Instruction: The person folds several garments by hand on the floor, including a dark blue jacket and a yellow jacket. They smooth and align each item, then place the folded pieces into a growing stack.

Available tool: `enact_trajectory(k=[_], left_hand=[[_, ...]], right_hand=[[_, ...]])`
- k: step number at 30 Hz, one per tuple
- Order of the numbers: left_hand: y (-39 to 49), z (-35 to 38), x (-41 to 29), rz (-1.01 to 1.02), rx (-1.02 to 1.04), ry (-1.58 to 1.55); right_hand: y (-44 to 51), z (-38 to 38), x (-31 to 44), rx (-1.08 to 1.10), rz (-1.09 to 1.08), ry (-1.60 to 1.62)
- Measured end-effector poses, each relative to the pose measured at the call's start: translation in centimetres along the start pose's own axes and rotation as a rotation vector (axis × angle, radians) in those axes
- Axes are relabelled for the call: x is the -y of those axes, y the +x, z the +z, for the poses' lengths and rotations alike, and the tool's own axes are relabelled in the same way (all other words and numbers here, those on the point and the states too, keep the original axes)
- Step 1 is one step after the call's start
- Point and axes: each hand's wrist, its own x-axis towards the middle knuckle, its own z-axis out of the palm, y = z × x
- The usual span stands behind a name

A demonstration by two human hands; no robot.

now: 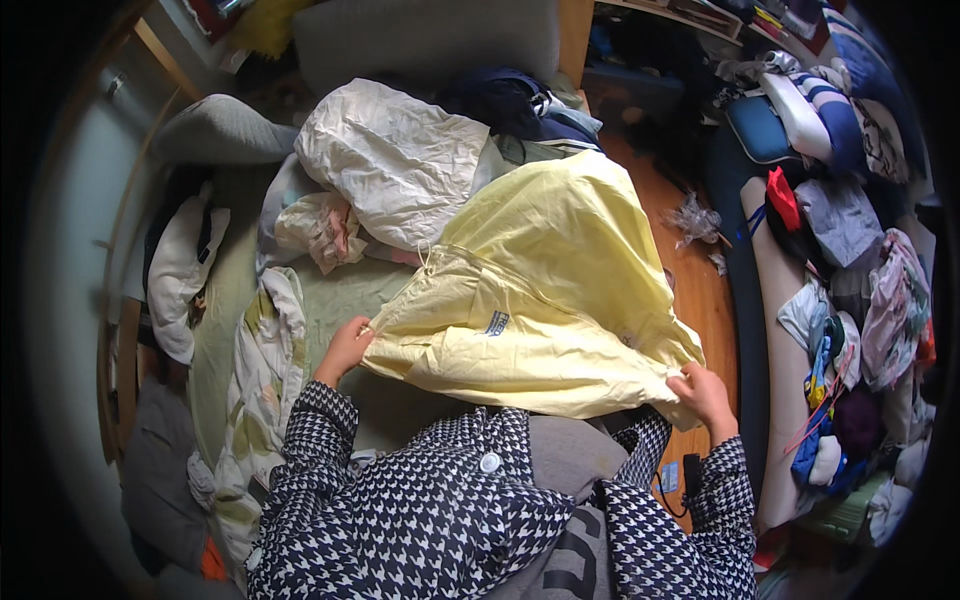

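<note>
A pale yellow jacket (555, 217) with a drawstring at its edge and a small blue printed patch is spread out before me. My left hand (347, 351) grips its left edge, and my right hand (703, 401) grips the edge on the right. Between the two hands the cloth hangs in loose folds over the bed and my lap. Just beyond it lies a crumpled white cloth garment or pillow (397, 154). Part of the green bed sheet (352, 296) shows to the left of the yellow cloth.
A patterned white-and-green quilt (262, 360), a white garment (184, 277) and a grey cushion (225, 131) lie on the left. Dark blue clothing (495, 97) is heaped at the back. Wooden floor (712, 300) separates the bed from a couch (765, 360) piled with clothes and bags.
</note>
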Motion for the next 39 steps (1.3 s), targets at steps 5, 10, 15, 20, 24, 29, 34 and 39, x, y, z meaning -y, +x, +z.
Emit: enact_trajectory(k=[5,10,15,20,24,29,34,39], left_hand=[[2.3,-0.9,-2.6,0.006,0.022,0.262],[9.1,1.4,-11.4,0.197,0.006,0.014],[11.9,4.7,-15.4,-0.080,0.313,-0.177],[12.5,2.4,-13.2,0.102,0.011,-0.100],[13.2,0.0,-13.5,0.071,0.358,0.202],[19.6,0.3,-19.3,0.349,0.040,0.366],[29.6,5.4,-25.8,0.411,0.039,0.045],[33.3,9.8,-28.6,0.066,0.365,0.212]], right_hand=[[1.7,0.0,1.2,0.133,-0.071,0.034],[5.3,0.4,4.0,0.139,-0.200,0.112],[7.5,2.2,7.2,0.243,-0.242,0.104],[7.5,0.8,7.6,0.404,-0.315,0.236],[10.4,-3.1,5.1,0.419,-0.212,0.641],[17.8,-4.9,-0.8,-0.017,-0.029,0.513],[27.4,7.7,-8.4,-0.057,-0.152,0.009],[32.9,24.5,-11.1,0.611,-0.114,1.072]])
